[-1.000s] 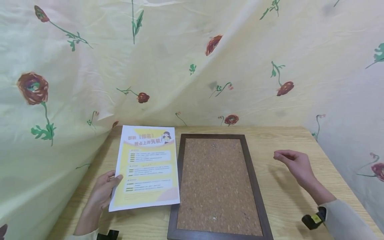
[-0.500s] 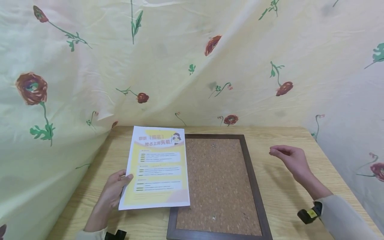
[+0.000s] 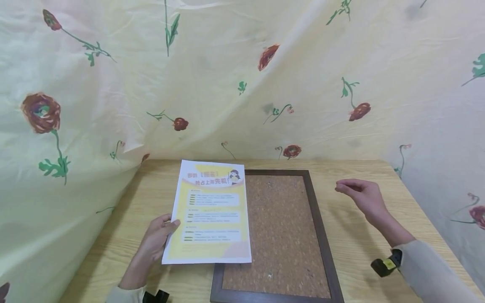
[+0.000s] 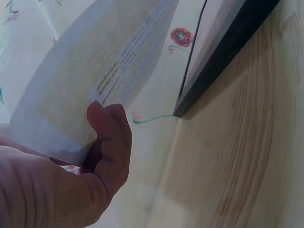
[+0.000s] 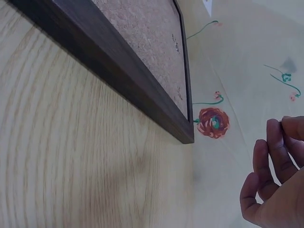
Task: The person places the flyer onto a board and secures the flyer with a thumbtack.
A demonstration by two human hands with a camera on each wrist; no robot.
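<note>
Now the sheet (image 3: pixel 212 214) is gripped by the left hand (image 3: pixel 156 237), its heading pointed away, long axis roughly along the board's (image 3: pixel 286 235); the right hand's (image 3: pixel 366 200) fingertips are brought together.

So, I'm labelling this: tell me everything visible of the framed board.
The framed board is rectangular: a dark brown, wood-like frame round a speckled, cork-like panel with pale marks near both ends. It lies flat on the table, long sides running away from the person. In the head view, a printed sheet in the left hand hides part of its left side, seemingly held above it. Neither that hand nor the right hand touches it.
</note>
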